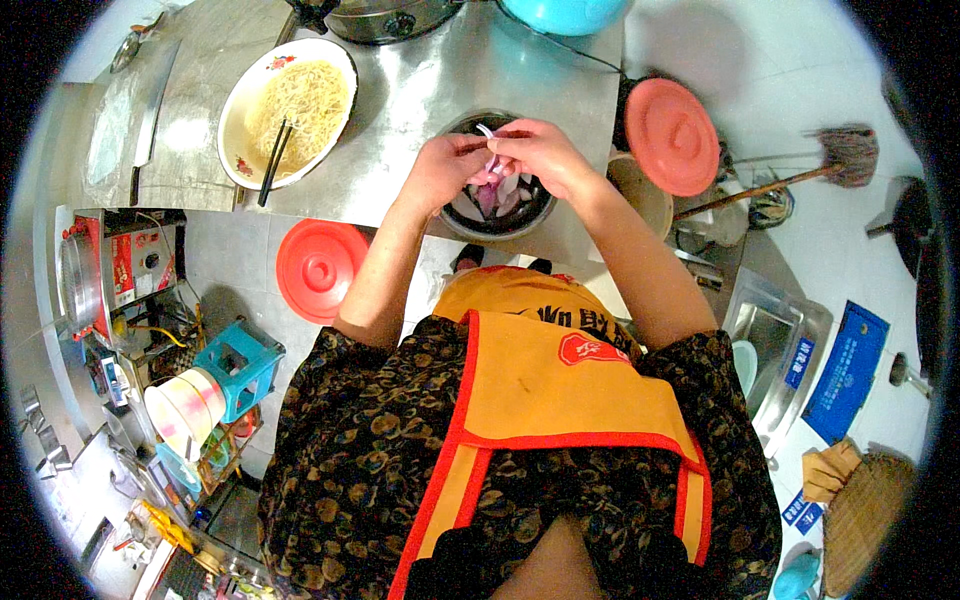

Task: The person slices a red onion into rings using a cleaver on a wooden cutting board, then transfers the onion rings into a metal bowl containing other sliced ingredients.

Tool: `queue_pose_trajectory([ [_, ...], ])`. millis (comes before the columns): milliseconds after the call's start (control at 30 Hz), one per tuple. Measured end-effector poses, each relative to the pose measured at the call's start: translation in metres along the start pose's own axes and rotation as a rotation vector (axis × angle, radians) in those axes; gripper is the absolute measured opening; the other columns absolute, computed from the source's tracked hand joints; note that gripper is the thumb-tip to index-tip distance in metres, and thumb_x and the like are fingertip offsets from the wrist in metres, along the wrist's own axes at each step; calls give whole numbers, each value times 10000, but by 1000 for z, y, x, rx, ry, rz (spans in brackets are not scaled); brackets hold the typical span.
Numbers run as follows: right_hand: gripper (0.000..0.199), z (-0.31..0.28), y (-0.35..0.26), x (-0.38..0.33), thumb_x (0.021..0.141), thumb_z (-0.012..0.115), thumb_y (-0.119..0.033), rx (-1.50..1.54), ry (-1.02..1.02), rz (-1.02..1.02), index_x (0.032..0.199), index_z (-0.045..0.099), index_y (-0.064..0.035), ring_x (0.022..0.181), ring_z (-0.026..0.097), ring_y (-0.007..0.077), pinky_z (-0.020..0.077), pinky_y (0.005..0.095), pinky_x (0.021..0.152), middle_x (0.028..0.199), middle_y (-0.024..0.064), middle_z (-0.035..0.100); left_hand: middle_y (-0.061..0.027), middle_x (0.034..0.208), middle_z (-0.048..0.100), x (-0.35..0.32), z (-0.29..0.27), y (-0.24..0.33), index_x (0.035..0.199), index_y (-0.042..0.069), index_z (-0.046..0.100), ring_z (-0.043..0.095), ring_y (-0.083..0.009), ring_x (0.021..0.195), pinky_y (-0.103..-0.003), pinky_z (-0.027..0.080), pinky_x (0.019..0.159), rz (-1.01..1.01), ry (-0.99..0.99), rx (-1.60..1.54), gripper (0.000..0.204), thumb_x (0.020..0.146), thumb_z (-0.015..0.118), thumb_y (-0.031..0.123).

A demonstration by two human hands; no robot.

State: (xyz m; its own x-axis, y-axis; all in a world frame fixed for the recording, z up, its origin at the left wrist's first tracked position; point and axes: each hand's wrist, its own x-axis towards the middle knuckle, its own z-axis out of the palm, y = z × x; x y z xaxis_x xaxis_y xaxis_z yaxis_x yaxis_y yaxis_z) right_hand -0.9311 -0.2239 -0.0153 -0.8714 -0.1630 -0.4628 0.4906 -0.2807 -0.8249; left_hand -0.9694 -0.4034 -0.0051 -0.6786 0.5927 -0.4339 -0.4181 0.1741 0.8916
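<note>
A dark bowl with a metal rim (503,235) stands at the near edge of the steel table, holding purple and white pieces that look like cut red onion (512,192). Over it both hands meet. My left hand (445,172) pinches a purple-white piece with bent fingers. From the other side my right hand (545,155) closes its fingertips on a pale, purple-edged onion strip (486,131) that pokes up between the hands. The fingers partly hide the pieces being held and the far part of the bowl.
On the steel table (400,120), a white enamel bowl (232,120) of noodles (303,100) with black chopsticks (275,165) stands left. A blue rounded object (565,12) is at the back. Red lids lie low at left (322,270) and right (672,137). A sink (785,345) is at right.
</note>
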Motion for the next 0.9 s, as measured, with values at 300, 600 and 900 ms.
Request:
queue_pose_trajectory([
  [300, 205, -8, 15, 9, 779, 611, -65, -169, 100, -46, 956, 623, 36, 642, 599, 168, 498, 290, 564, 789, 98, 640, -132, 899, 667, -3, -1, 5, 1087, -82, 603, 658, -153, 725, -246, 539, 673, -48, 16, -25, 255, 889, 523, 57],
  [600, 290, -24, 22, 10, 743, 534, 35, -722, 221, -236, 1006, 646, -13, 843, 617, 173, 493, 294, 779, 944, 80, 667, -132, 918, 681, -2, -9, -7, 1092, -16, 616, 669, -267, 767, -364, 545, 662, 372, 220, 1197, 298, 829, 580, 121],
  [900, 178, -38, 51, 9, 800, 581, -128, -861, 352, -319, 933, 680, -65, 886, 649, 331, 512, 389, 799, 949, 159, 672, -82, 991, 670, -8, 32, -45, 1027, 84, 622, 604, -234, 1002, -335, 404, 828, -43, -21, 1791, 238, 834, 546, 200],
])
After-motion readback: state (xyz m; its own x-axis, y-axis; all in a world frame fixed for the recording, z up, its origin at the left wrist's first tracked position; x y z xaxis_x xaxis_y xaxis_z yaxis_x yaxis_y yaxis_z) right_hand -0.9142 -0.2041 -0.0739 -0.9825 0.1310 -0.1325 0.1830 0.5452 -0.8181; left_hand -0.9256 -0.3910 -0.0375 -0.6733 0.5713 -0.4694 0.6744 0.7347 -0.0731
